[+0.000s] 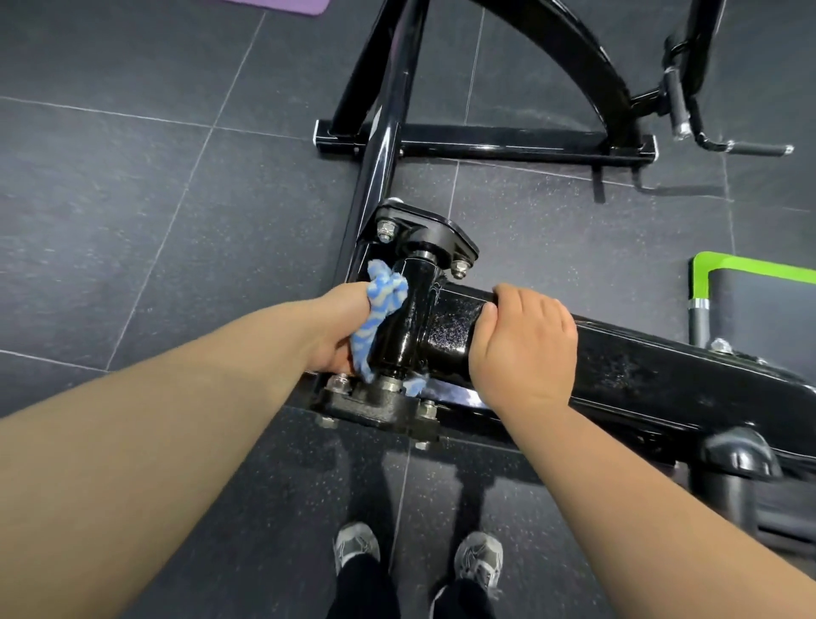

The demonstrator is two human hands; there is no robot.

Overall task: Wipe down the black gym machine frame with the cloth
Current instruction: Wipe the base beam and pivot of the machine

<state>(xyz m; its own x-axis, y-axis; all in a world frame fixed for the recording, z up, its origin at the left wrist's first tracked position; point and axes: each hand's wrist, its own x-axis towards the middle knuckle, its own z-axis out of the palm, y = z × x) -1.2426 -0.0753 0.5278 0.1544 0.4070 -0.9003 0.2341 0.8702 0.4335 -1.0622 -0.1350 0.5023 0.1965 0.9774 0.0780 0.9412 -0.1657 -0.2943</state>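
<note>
Cloth (380, 314) gripped by left hand (338, 329) against frame (413, 318), right hand (525, 342) gripping beam edge

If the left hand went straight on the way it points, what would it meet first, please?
Most likely the black pivot cylinder of the machine frame, right behind the blue cloth the left hand grips.

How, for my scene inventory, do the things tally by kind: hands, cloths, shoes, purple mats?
Hands: 2, left hand and right hand on the black frame
Cloths: 1, blue cloth
Shoes: 2, left shoe and right shoe
Purple mats: 1, purple mat
Total: 6
</note>
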